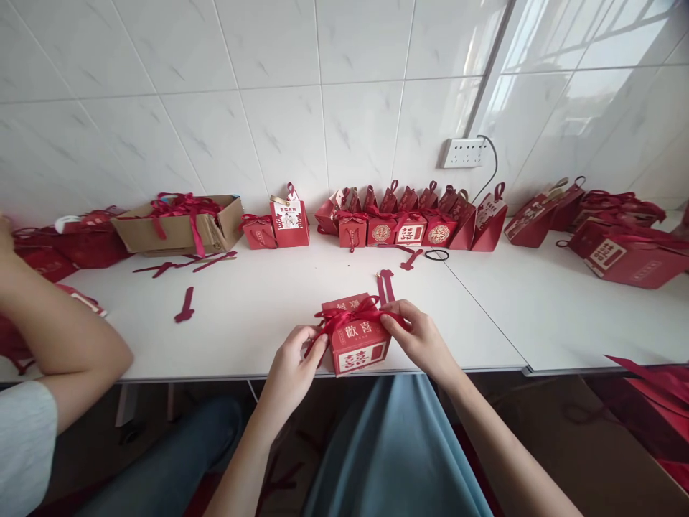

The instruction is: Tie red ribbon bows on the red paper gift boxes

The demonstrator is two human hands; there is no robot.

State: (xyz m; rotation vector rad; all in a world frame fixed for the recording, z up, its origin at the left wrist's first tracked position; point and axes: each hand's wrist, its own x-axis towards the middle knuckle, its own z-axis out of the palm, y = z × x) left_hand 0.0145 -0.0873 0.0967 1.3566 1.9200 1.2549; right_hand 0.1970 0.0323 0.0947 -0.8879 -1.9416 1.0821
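A red gift box point(359, 337) with gold and white characters stands at the table's front edge, slightly turned. A red ribbon point(352, 314) is tied in a bow across its top. At the box's left side, my left hand point(298, 355) pinches one end of the ribbon between thumb and fingers. My right hand point(414, 334) is closed on the ribbon at the right side, thumb on top. Just behind the box lie dark red strips point(386, 286).
Finished-looking red boxes point(412, 228) line the wall. A cardboard box point(177, 233) holds red ribbons. Ribbon scraps point(184, 305) and a black ring point(436, 255) lie on the white table point(258, 301). A co-worker's arm point(69, 337) rests at left; an open carton point(570, 431) stands below right.
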